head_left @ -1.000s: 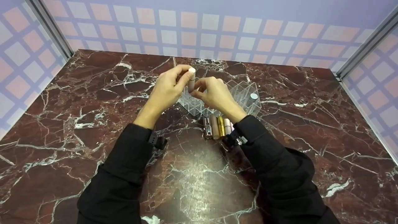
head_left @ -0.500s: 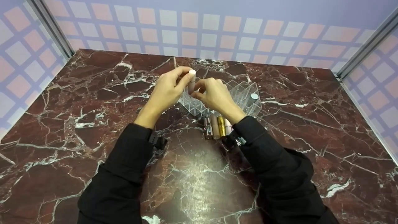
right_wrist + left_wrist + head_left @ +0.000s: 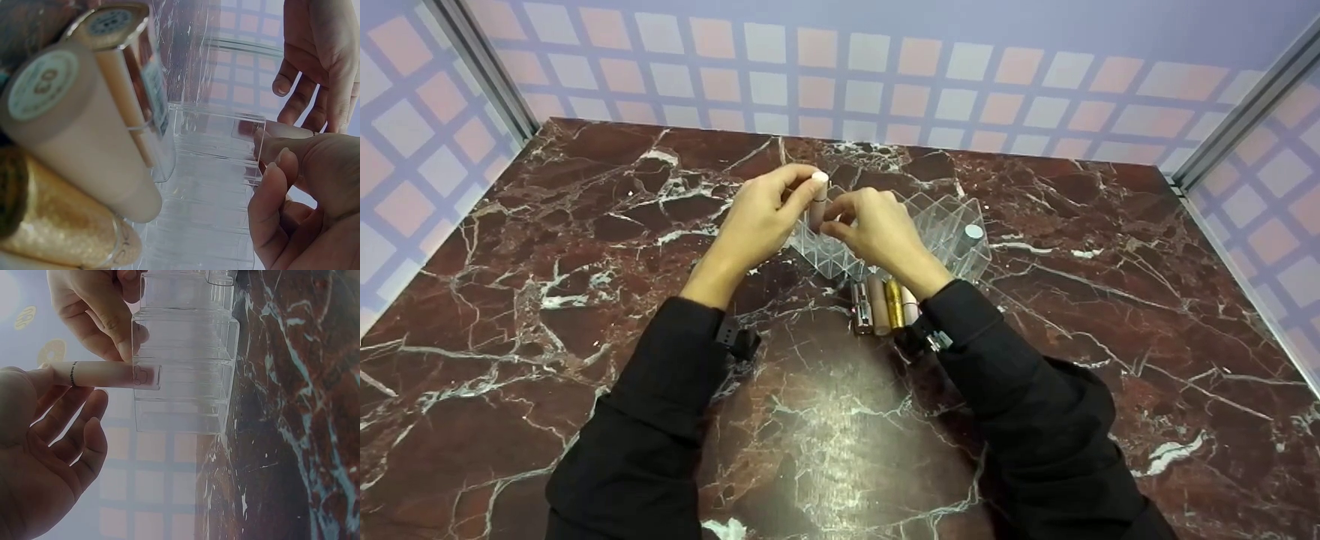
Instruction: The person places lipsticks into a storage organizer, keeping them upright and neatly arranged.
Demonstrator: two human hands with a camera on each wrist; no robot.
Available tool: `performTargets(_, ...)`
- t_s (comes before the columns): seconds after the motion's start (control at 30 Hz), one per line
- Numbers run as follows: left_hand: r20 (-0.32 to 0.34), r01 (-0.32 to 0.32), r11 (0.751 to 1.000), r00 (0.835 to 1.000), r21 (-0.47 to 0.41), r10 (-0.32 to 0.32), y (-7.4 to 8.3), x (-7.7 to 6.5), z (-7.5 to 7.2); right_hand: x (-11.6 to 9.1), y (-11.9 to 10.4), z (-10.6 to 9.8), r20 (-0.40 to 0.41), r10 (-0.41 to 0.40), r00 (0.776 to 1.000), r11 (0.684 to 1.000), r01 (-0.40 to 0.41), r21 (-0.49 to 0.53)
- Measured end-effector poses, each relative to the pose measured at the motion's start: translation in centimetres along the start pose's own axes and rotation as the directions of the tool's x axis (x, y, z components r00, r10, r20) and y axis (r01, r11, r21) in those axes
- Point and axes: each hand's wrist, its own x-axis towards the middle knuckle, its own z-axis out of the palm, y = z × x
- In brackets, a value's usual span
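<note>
My left hand (image 3: 761, 210) pinches the pale cap of a pink lip gloss tube (image 3: 817, 210), held upright over the left end of a clear acrylic organizer (image 3: 840, 264). In the left wrist view the tube's clear lower end (image 3: 149, 378) sits just inside a compartment at the rim; the right wrist view also shows the tube (image 3: 289, 130) there. Close beside it, my right hand (image 3: 881, 225) has its fingers curled at the organizer's rim, with a fingertip (image 3: 140, 334) past the edge. The grip of the right thumb is partly hidden.
Before the organizer lie a squarish metallic lipstick (image 3: 862, 311), a beige tube (image 3: 879, 311), a gold glitter tube (image 3: 894, 304) and a pale pink tube (image 3: 910, 306), partly under the right wrist. A silver-topped tube (image 3: 972, 234) stands in the organizer's right end.
My left hand has lowered the lip gloss tube a little and shifted it slightly left, toward the organizer. The right hand has barely moved.
</note>
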Motion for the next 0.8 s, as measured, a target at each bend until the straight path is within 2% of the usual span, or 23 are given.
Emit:
performTargets(0.23,0.012,-0.010,1.000,1.000,-0.016,0.010,-0.24,0.07,0.05,-0.02,0.17,0.03,-0.024,-0.024,0.999,1.000,0.024,-0.009)
performTargets(0.47,0.048,0.016,1.000,0.999,0.000,-0.016,-0.35,-0.10,0.02,-0.04,0.37,0.11,-0.047,-0.046,0.998,0.999,0.047,0.011)
performTargets(0.8,0.084,0.043,0.999,0.995,0.015,-0.044,-0.62,-0.16,0.20,-0.08,0.19,-0.03,-0.007,-0.013,1.000,1.000,0.013,-0.002)
